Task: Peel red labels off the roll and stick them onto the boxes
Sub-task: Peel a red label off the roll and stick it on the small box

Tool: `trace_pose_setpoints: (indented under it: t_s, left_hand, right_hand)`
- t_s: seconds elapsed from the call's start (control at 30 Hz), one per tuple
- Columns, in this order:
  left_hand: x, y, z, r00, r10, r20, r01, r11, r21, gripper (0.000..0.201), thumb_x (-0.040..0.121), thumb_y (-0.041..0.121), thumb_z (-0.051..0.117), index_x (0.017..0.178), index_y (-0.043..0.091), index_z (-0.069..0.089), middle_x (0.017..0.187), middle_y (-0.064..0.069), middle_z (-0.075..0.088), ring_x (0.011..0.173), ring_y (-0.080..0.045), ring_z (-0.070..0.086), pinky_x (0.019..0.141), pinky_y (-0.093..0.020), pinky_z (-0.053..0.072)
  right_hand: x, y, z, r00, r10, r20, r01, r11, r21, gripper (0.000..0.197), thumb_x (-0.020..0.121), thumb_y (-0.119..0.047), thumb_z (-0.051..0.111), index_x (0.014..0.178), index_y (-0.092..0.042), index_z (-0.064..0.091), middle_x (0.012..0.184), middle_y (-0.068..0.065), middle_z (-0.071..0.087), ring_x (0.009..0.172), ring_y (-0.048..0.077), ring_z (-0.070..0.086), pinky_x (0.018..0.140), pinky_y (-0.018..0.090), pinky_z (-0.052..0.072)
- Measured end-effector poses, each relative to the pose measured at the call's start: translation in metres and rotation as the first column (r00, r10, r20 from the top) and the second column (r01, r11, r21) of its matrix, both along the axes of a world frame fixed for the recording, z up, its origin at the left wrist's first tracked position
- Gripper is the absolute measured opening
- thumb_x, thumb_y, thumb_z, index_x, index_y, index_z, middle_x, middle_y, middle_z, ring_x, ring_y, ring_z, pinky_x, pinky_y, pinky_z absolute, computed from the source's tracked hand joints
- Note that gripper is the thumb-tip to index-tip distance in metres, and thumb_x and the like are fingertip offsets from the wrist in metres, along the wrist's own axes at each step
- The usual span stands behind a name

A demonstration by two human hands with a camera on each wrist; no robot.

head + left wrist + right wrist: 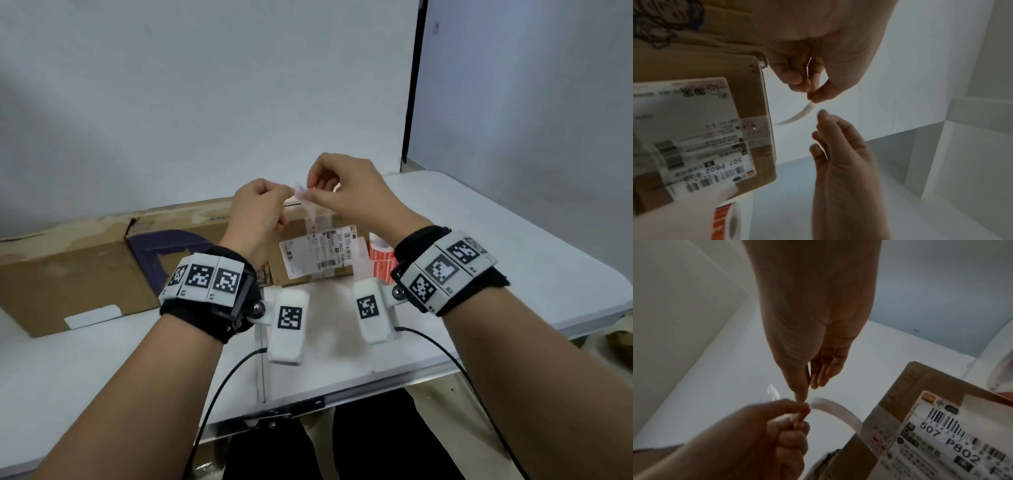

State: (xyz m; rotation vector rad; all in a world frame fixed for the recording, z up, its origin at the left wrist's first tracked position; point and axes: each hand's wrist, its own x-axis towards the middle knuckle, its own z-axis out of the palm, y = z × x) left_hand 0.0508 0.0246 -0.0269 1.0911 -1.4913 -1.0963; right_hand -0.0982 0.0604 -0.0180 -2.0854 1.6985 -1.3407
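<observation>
Both hands are raised over a small cardboard box [274, 272] [758, 100] [920, 381] that bears a white shipping label [315, 255]. My left hand [289, 192] [813, 97] [804, 408] pinches the top end of a pale curved strip [310, 212] [799, 115] [836, 408], which hangs down to the box's far edge. My right hand [310, 193] [823, 113] [803, 395] has loosely extended fingers, its tips right beside that pinch. The roll of red labels [380, 253] [725, 222] stands to the right of the box. No red face shows on the strip.
A large flattened carton [68, 267] with a dark printed panel lies at the left and behind the box. The white table [479, 240] reaches to a wall at the back. Cables run from the wrist cameras over the front edge.
</observation>
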Motion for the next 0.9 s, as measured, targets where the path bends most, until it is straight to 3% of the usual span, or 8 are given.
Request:
trace_pose_setpoints:
  t_s: [0.13, 0.23, 0.37, 0.63, 0.8, 0.9]
  left_hand:
    - [-0.001, -0.005, 0.013, 0.998, 0.021, -0.065, -0.015, 0.995, 0.098, 0.004, 0.080, 0.016, 0.060, 0.078, 0.013, 0.062, 0.059, 0.000, 0.045, 0.051, -0.015, 0.041, 0.052, -0.027, 0.033]
    - [-0.001, -0.007, 0.020, 0.996, 0.033, -0.086, -0.023, 0.993, 0.113, 0.005, 0.078, 0.016, 0.060, 0.076, 0.012, 0.057, 0.061, 0.000, 0.044, 0.049, -0.015, 0.040, 0.051, -0.028, 0.031]
    - [-0.002, -0.007, 0.025, 0.995, 0.044, -0.089, -0.033, 0.993, 0.115, 0.010, 0.079, 0.016, 0.058, 0.076, 0.012, 0.049, 0.067, 0.001, 0.044, 0.051, -0.014, 0.041, 0.048, -0.025, 0.030]
    - [-0.005, -0.011, 0.030, 0.994, 0.059, -0.089, -0.046, 0.989, 0.138, 0.009, 0.080, 0.018, 0.057, 0.085, 0.011, 0.053, 0.074, 0.001, 0.047, 0.057, -0.016, 0.044, 0.052, -0.025, 0.035]
    - [-0.008, -0.013, 0.033, 0.994, 0.008, -0.107, 0.006, 0.991, 0.134, 0.012, 0.084, 0.021, 0.060, 0.091, 0.012, 0.056, 0.076, 0.001, 0.049, 0.057, -0.014, 0.047, 0.053, -0.025, 0.037]
    - [-0.008, -0.014, 0.033, 0.984, -0.105, -0.141, 0.117, 0.990, 0.076, 0.016, 0.086, 0.027, 0.064, 0.094, 0.014, 0.060, 0.084, 0.005, 0.056, 0.060, -0.011, 0.054, 0.059, -0.023, 0.042]
  right_hand:
    - [0.013, -0.013, 0.001, 0.984, 0.012, -0.176, -0.018, 0.999, -0.032, 0.014, 0.082, -0.028, 0.068, 0.086, -0.019, 0.058, 0.087, -0.004, 0.061, 0.079, 0.014, 0.061, 0.074, 0.031, 0.053]
    - [0.019, -0.019, 0.003, 0.971, -0.033, -0.238, 0.012, 0.996, -0.091, 0.014, 0.083, -0.027, 0.066, 0.088, -0.017, 0.057, 0.088, -0.003, 0.059, 0.080, 0.016, 0.059, 0.075, 0.037, 0.053]
    - [0.024, -0.028, 0.007, 0.949, -0.124, -0.291, 0.077, 0.983, -0.165, 0.011, 0.088, -0.027, 0.059, 0.091, -0.016, 0.058, 0.089, -0.003, 0.058, 0.080, 0.018, 0.058, 0.073, 0.038, 0.052]
    - [0.025, -0.037, 0.010, 0.905, -0.225, -0.360, 0.162, 0.967, -0.196, 0.014, 0.092, -0.023, 0.052, 0.094, -0.013, 0.062, 0.095, 0.003, 0.061, 0.085, 0.023, 0.058, 0.075, 0.040, 0.051]
    - [0.019, -0.036, 0.013, 0.918, -0.236, -0.320, 0.170, 0.961, -0.220, 0.013, 0.091, -0.020, 0.050, 0.093, -0.011, 0.060, 0.094, 0.004, 0.061, 0.085, 0.024, 0.058, 0.075, 0.042, 0.051]
    - [0.007, -0.036, 0.016, 0.941, -0.243, -0.234, 0.196, 0.958, -0.207, 0.018, 0.091, -0.028, 0.053, 0.089, -0.012, 0.060, 0.088, 0.000, 0.062, 0.080, 0.020, 0.059, 0.071, 0.035, 0.050]
